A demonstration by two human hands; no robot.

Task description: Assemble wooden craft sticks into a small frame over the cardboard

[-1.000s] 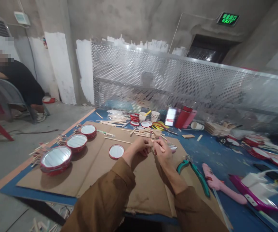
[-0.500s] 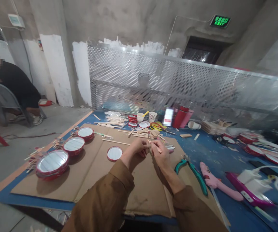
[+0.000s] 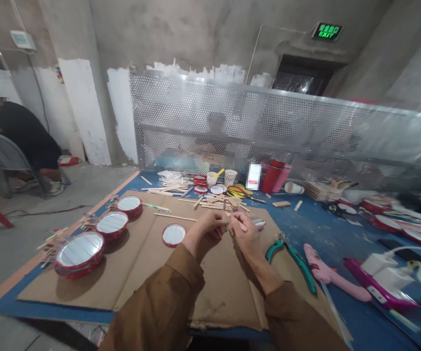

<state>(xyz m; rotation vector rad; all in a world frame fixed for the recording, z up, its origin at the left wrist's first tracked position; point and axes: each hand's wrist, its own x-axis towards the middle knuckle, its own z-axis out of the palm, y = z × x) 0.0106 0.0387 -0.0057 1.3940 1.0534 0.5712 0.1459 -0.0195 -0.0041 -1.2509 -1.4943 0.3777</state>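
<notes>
Two bare forearms (image 3: 258,265) reach forward from brown sleeves (image 3: 159,302) and angle inward, bringing both hands together in front of the person. The left hand (image 3: 206,228) curls, fingers bent toward the right hand (image 3: 245,235), whose thumb and fingertips pinch together. The hands are just apart.

Loose brown sleeves (image 3: 152,304) — creased (blotchy, too) — leave the left hand (image 3: 206,229) and right hand (image 3: 245,239) bare.
</notes>
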